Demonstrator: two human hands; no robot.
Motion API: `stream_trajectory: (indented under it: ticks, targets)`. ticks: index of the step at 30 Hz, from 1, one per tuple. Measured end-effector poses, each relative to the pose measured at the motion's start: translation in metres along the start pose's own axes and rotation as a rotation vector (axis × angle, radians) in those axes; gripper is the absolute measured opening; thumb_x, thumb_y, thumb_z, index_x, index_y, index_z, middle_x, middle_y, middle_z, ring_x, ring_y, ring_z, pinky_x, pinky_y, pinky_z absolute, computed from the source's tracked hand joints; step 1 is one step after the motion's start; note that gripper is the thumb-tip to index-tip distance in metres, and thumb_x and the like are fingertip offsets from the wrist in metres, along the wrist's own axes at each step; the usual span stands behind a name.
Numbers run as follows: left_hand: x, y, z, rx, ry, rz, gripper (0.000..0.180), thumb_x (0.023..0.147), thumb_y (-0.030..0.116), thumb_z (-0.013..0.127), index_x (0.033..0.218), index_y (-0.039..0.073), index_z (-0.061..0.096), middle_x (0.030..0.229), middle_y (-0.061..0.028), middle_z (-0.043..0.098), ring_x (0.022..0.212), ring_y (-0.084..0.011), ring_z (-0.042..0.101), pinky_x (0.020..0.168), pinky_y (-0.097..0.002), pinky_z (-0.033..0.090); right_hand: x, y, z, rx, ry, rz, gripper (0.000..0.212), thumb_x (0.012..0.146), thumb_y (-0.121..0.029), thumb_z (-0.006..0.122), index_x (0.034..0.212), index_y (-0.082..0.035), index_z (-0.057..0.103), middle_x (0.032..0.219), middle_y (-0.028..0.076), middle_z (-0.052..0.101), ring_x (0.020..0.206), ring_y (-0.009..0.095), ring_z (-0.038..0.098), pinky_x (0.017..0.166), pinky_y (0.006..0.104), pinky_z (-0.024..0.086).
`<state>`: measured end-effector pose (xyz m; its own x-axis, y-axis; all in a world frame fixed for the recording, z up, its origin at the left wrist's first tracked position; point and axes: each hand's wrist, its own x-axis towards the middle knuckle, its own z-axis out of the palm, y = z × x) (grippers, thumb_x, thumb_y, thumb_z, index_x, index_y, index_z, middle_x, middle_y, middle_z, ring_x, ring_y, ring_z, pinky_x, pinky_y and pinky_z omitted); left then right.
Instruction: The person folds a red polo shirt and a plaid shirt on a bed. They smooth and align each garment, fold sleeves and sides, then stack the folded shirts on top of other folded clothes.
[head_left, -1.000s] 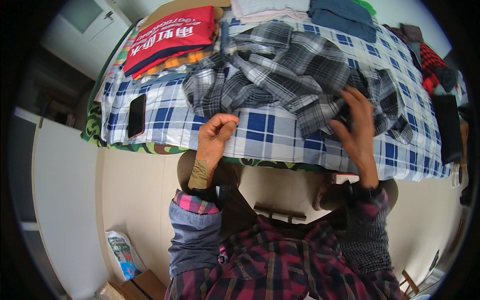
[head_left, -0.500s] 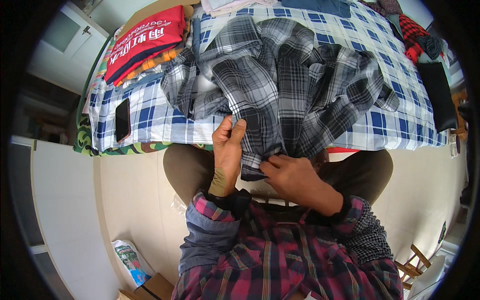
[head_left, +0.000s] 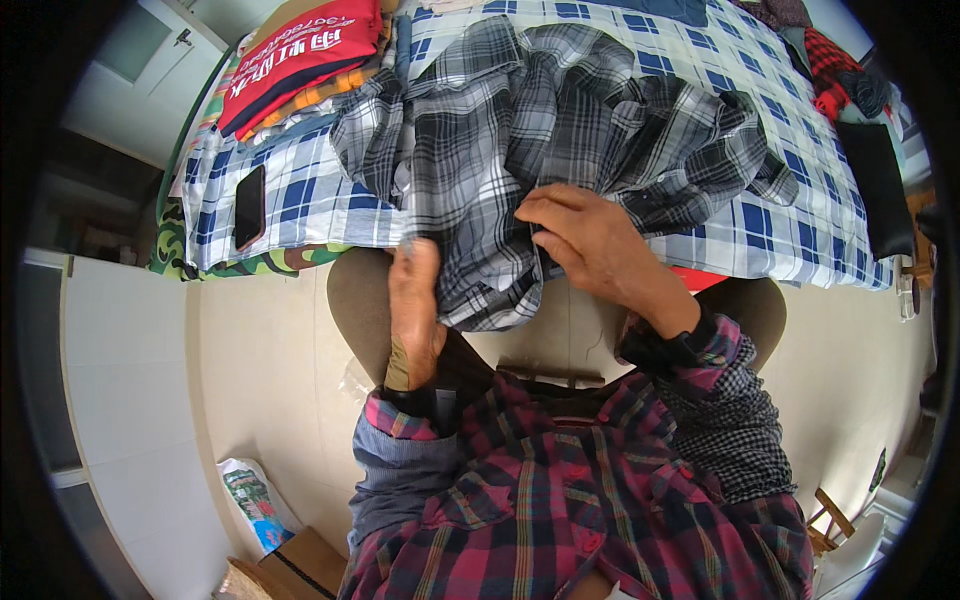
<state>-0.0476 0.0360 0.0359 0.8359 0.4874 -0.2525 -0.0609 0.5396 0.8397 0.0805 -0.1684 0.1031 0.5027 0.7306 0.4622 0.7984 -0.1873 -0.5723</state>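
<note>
Hands (head_left: pixel 590 240) on grey plaid shirt (head_left: pixel 560 130)

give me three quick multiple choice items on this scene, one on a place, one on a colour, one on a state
1. Where is the phone?
A. on the bed's left part
B. on the floor
C. in a hand

2. What colour is the plaid shirt on the bed?
A. grey and white
B. plain yellow
C. plain green

3. How does the shirt lie?
A. folded in a neat square
B. rumpled, one edge hanging off the bed
C. on a hanger

Answers: 1 A, it lies flat on the checked cover. 2 A, grey and white checks show. 3 B, the left hand and right hand grip its hanging edge.
</note>
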Motion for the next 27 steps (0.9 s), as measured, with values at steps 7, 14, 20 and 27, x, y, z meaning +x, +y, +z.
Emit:
stream_trajectory:
  ticks: [7, 14, 20, 27]
  targets:
    - [-0.018, 0.03, 0.03, 0.044, -0.265, 0.082, 0.022, 0.099, 0.012, 0.069, 0.119, 0.004, 0.067, 0.106, -0.0004, 0.071, 0.094, -0.0107, 0.065, 0.085, -0.0287, 0.054, 0.012, 0.023, -0.001, -0.032, 0.049, 0.043, 0.025, 0.089, 0.0, 0.064, 0.113, -0.001, 0.066, 0.109, 0.018, 0.068, 0.089, 0.04, 0.068, 0.074, 0.0389, 0.055]
    - [-0.033, 0.061, 0.116, 0.557, -1.032, 0.314, 0.035, 0.096, 0.016, 0.069, 0.124, -0.002, 0.059, 0.106, -0.0099, 0.068, 0.095, -0.0175, 0.062, 0.088, -0.0327, 0.051, 0.0, 0.0, -0.011, -0.037, -0.326, -0.052, 0.025, 0.088, -0.001, 0.065, 0.113, -0.003, 0.066, 0.106, 0.018, 0.067, 0.085, 0.043, 0.065, 0.072, 0.0426, 0.054]
    - [-0.057, 0.049, 0.128, 0.698, -1.252, 0.249, 0.078, 0.087, 0.025, 0.079, 0.148, -0.005, 0.04, 0.139, -0.0271, 0.058, 0.13, -0.0341, 0.057, 0.11, -0.0413, 0.043, -0.014, 0.052, -0.059, -0.24, -0.173, 0.189, 0.027, 0.088, -0.002, 0.064, 0.115, -0.004, 0.065, 0.11, 0.017, 0.066, 0.089, 0.042, 0.063, 0.076, 0.0427, 0.052]
    - [-0.004, 0.046, 0.073, 1.277, -0.604, 0.528, 0.055, 0.075, -0.006, 0.074, 0.128, 0.003, 0.062, 0.132, -0.0222, 0.063, 0.114, -0.0397, 0.067, 0.097, -0.0381, 0.054, -0.025, 0.089, -0.063, -0.358, -0.226, 0.339, 0.029, 0.09, -0.003, 0.063, 0.118, -0.005, 0.064, 0.114, 0.017, 0.064, 0.095, 0.041, 0.061, 0.081, 0.0429, 0.05]
